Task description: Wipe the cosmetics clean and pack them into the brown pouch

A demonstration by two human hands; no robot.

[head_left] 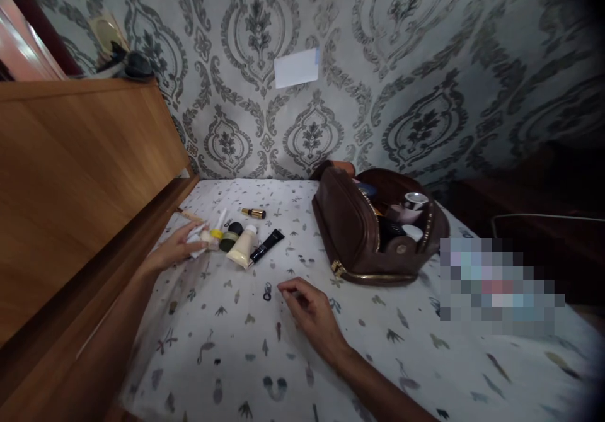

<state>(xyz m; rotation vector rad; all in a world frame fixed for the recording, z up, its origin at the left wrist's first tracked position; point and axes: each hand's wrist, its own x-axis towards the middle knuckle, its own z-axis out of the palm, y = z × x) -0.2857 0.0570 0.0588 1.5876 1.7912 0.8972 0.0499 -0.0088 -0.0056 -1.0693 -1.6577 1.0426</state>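
Note:
My left hand (pixel 176 247) is at the left side of the patterned sheet, its fingers bent around a small white item (pixel 195 240) whose kind I cannot make out. Just beyond its fingertips lie a yellow-banded white tube (pixel 218 233), a jar with an olive-green side (pixel 229 241) and a black round lid (pixel 235 227). A cream squeeze tube (pixel 242 247) with a white cap rests against a black tube (pixel 268 246). My right hand (pixel 312 312) hovers low over the sheet, fingers loosely curled, thumb apart, nothing visible in it.
On the right, a brown cosmetic bag (pixel 347 233) stands unzipped, with jars and other items inside. A gold-and-black lipstick-like tube (pixel 255 213) lies farther back. A wooden panel (pixel 85 176) borders the left side; a patterned wall (pixel 312 126) rises behind. Part of the right side is pixelated.

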